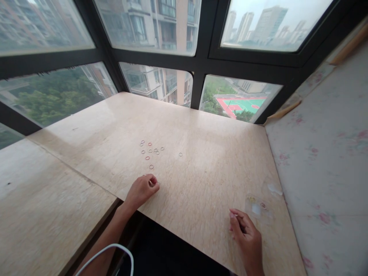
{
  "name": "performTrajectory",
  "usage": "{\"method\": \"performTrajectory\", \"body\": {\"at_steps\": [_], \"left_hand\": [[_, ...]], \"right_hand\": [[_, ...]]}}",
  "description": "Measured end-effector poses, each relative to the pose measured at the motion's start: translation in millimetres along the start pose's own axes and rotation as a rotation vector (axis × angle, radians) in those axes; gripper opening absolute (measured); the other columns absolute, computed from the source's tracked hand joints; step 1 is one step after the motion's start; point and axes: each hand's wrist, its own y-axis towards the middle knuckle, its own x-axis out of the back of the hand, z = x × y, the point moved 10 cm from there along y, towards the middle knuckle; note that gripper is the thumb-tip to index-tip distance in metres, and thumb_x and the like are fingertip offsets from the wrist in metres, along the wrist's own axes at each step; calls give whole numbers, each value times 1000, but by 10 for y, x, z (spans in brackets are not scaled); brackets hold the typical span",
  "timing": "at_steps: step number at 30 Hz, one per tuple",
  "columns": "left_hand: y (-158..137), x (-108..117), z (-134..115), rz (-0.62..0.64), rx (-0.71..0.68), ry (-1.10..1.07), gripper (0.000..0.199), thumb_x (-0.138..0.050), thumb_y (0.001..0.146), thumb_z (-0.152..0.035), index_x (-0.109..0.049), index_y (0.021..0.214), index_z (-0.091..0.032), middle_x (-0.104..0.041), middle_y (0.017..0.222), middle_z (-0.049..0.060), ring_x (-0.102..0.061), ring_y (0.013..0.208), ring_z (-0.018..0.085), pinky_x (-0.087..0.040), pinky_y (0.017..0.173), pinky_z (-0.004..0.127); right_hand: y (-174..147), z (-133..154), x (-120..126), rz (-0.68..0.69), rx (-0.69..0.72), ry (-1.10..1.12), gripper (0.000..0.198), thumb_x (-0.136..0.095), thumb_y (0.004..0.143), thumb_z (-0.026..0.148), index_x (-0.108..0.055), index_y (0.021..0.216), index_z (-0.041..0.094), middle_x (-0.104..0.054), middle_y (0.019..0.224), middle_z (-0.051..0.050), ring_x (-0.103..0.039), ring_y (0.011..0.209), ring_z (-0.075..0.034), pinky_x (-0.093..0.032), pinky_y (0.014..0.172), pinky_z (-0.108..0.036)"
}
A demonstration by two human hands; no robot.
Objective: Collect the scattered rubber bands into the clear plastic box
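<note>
Several small rubber bands, red and pale, lie scattered on a beige marble windowsill table. One band lies apart to the right. My left hand rests on the table just below the cluster, fingers curled together at a small band. My right hand rests near the front edge, fingers loosely curled, next to a small clear plastic box that holds a few bands. Whether the right hand pinches anything is unclear.
Large windows with black frames stand behind the table. A floral-patterned mattress borders the right side. A second slab adjoins on the left. A white cable loops near my left forearm.
</note>
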Motion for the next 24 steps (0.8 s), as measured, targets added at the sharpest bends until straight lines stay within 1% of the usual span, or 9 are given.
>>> {"method": "performTrajectory", "body": {"at_steps": [4,7,10,14,16,19,24], "left_hand": [[-36,-55,-117,3,15,-301,11,-59,72,-29,-59,69,-19,-57,57,-3,-53,53,13,-38,53,25],[-43,-172,-270,37,4,-528,16,-63,72,-33,-58,71,-18,-56,56,-3,-52,51,12,-38,49,23],[-57,-297,-492,76,-21,-715,21,-68,71,-35,-57,70,-17,-56,58,-3,-52,51,10,-39,48,21],[-92,-488,-884,128,-49,-901,26,-74,68,-37,-59,71,-16,-59,63,-2,-53,53,9,-42,49,20],[-104,-620,-1130,177,-80,-948,27,-75,68,-37,-61,74,-16,-61,66,-1,-54,54,9,-44,49,19],[-100,-813,-1535,247,-163,-959,27,-75,68,-38,-64,80,-16,-64,70,1,-56,56,10,-46,50,20],[-71,-1050,-2180,291,-303,-854,21,-69,75,-36,-67,81,-16,-68,72,3,-58,55,10,-47,51,21]], "right_hand": [[-3,30,0,2,15,-2,40,-61,80,51,-66,98,16,-63,65,-3,-59,55,-16,-49,48,-24],[-3,68,-6,0,40,10,37,-60,81,49,-66,97,16,-62,64,-2,-57,54,-16,-47,46,-24],[-2,122,-14,-8,65,23,33,-59,82,46,-66,95,17,-58,60,0,-54,51,-14,-44,45,-23],[8,182,-34,-10,98,31,29,-57,84,42,-66,94,17,-56,59,2,-52,50,-13,-44,46,-22],[12,197,-38,-14,111,23,27,-56,85,40,-66,94,17,-56,59,2,-52,51,-13,-44,47,-22],[12,220,-42,-14,124,7,25,-54,87,38,-66,95,17,-55,58,3,-52,52,-13,-42,49,-22],[12,278,-56,1,123,34,24,-53,88,36,-66,94,17,-55,58,3,-50,50,-12,-39,48,-22]]}}
